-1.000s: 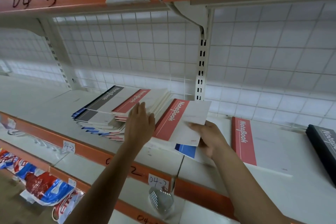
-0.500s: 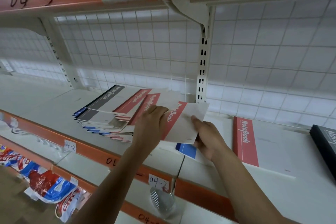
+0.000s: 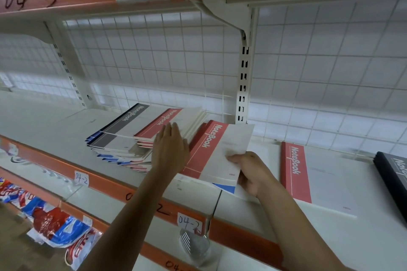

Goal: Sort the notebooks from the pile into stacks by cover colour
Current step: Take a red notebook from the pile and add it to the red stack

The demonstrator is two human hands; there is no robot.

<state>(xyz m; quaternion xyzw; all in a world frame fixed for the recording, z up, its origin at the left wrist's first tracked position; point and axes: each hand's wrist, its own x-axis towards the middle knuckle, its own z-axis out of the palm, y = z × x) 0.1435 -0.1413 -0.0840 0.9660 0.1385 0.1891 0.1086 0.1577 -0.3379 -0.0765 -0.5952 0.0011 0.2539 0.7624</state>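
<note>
Left hand point(image 3: 170, 147) now off red "NoteBook" point(image 3: 211, 145)

Messy fanned pile of red-, grey- and blue-striped paper notebooks point(image 3: 123, 138), left on the shelf. Red-striped white notebooks point(image 3: 220, 149) tilted just right of it, gripped by right hand point(image 3: 253, 171). Red-striped stack point(image 3: 319, 178) flat further right. Black notebook point(image 3: 394, 174) at far right.
</note>
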